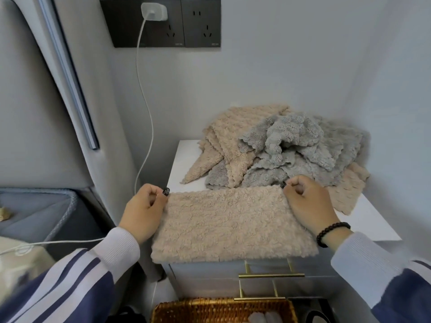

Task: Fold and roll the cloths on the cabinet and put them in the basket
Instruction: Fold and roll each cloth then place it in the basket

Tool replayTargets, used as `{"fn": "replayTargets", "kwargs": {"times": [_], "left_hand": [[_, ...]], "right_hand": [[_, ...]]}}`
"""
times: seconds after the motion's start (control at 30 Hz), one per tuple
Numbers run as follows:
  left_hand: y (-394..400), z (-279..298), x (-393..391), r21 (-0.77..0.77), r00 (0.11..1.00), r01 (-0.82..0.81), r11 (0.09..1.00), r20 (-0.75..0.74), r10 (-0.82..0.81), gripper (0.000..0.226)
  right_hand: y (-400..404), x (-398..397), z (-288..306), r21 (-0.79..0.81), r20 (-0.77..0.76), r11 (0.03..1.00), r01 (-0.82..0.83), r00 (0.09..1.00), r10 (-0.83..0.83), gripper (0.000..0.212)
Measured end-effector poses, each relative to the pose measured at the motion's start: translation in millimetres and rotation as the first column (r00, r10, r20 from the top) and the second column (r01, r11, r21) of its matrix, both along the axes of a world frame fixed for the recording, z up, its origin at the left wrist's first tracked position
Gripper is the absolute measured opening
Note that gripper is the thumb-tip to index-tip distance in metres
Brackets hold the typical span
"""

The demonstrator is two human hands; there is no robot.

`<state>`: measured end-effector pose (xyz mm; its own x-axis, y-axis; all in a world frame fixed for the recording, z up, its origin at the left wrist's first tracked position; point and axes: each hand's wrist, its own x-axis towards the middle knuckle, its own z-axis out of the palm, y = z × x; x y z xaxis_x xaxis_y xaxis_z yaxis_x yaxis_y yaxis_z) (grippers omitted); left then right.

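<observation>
On the far left I see a grey padded headboard (35, 113) and, below it, bedding with a white cable (144, 108) running down from a charger (154, 11) plugged into a dark wall socket panel (161, 23). My left hand (143, 212) sits at the left edge of a beige fleece cloth (231, 223), fingers curled in and pinching the upper left corner between thumb and forefinger; the sleeve is striped blue and white. The cloth lies flat across the front of the white cabinet (373, 227), doubled into a wide band, its near edge hanging slightly over the cabinet's front edge above the brass drawer handles (271, 275). Straight below, at the bottom of the view, I see the rim of the woven basket (221, 308), with something pale in it that I cannot make out. Behind the flat cloth a loose heap rests against the wall: beige cloths (233, 134) on the left and underneath, a crumpled grey cloth (298, 148) on top. My right hand (307, 201) grips the upper right corner of the flat cloth, fingers bent closed on the fabric, a dark bead bracelet (332, 233) on the wrist.
</observation>
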<state>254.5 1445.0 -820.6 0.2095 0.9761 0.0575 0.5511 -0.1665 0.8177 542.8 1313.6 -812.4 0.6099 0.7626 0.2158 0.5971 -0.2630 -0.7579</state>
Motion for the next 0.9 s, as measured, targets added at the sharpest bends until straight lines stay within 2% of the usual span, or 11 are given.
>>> {"fn": "replayTargets", "kwargs": {"times": [0.27, 0.53, 0.6, 0.67, 0.7, 0.77, 0.83, 0.9], "left_hand": [[5.3, -1.5, 12.1, 0.140, 0.989, 0.023, 0.990, -0.147, -0.002, 0.009], [3.4, 9.2, 19.3, 0.176, 0.955, 0.017, 0.984, -0.295, 0.037, 0.011], [-3.9, 16.6, 20.7, 0.260, 0.944, 0.056, 0.964, -0.328, 0.034, 0.019], [-17.3, 21.0, 22.2, 0.425, 0.943, 0.212, 0.880, -0.326, -0.069, 0.033], [-27.6, 22.6, 23.4, 0.480, 0.920, 0.330, 0.813, -0.357, -0.162, 0.040], [-50.2, 16.8, 26.0, 0.449, 0.807, 0.559, 0.697, -0.488, -0.333, 0.055], [-64.4, 3.0, 28.6, 0.336, 0.681, 0.685, 0.646, -0.611, -0.404, 0.067], [-65.6, -10.7, 29.8, 0.244, 0.574, 0.718, 0.652, -0.738, -0.356, 0.070]], "right_hand": [[7.2, -0.3, -4.7, -0.047, 0.280, 0.998, 0.037, 0.960, -0.022, 0.014], [11.9, -2.0, -6.9, -0.045, 0.341, 0.996, 0.074, 0.938, -0.055, 0.014], [13.5, -2.7, -5.5, -0.070, 0.342, 0.994, 0.084, 0.938, -0.055, 0.014], [16.3, -2.7, -6.2, -0.104, 0.353, 0.988, 0.115, 0.933, -0.071, 0.015], [17.7, -2.8, -6.3, -0.117, 0.363, 0.984, 0.134, 0.928, -0.083, 0.016], [20.9, -2.7, -6.1, -0.151, 0.377, 0.976, 0.159, 0.921, -0.092, 0.017], [22.6, -5.4, -3.5, -0.210, 0.378, 0.965, 0.160, 0.923, -0.070, 0.017], [21.4, -14.5, 1.4, -0.218, 0.392, 0.962, 0.163, 0.918, -0.067, 0.011]]}}
